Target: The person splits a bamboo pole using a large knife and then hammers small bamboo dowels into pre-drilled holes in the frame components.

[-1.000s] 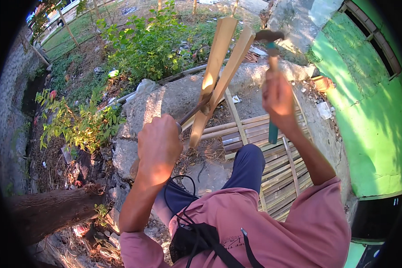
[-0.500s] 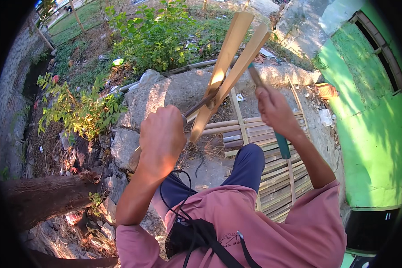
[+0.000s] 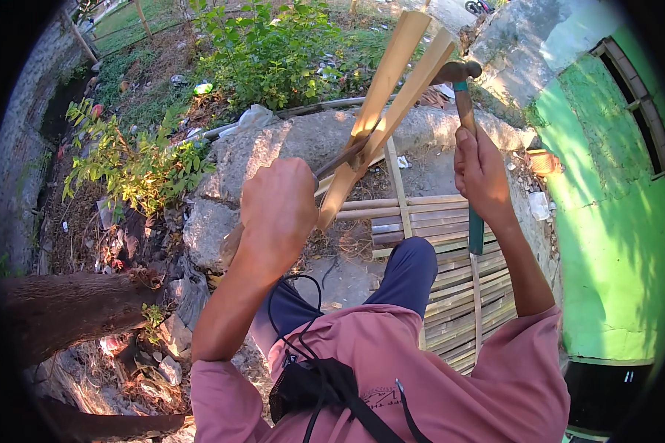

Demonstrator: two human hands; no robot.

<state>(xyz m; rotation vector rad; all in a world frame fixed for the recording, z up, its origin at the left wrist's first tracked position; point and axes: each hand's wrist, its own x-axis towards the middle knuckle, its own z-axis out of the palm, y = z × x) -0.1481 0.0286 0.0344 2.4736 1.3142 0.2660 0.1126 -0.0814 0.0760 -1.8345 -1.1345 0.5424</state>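
Observation:
My left hand [image 3: 279, 207] is closed in a fist round a large knife. Its dark blade [image 3: 338, 162] sits crosswise in the split of a bamboo piece [image 3: 405, 103]. Above the blade the bamboo stands apart in two tilted strips, which meet lower down near my knuckles. Wrapped round a hammer's handle, my right hand [image 3: 484, 177] is to the right of the bamboo. The hammer head [image 3: 457, 71] is beside the upper part of the right strip; whether they touch I cannot tell. Below my right fist shows the handle's green end [image 3: 476, 232].
A rack of bamboo slats [image 3: 458, 310] lies on the ground by my right knee. Behind the bamboo runs a rough concrete ledge [image 3: 295, 144]. A green wall [image 3: 598, 221] stands at the right, a log [image 3: 81, 314] at the left, and leafy bushes [image 3: 273, 55] grow beyond.
The hammer has swung up and turned more upright in my right hand, its head now in sight beside the strip. My left hand, knife and bamboo have shifted slightly up and right in view.

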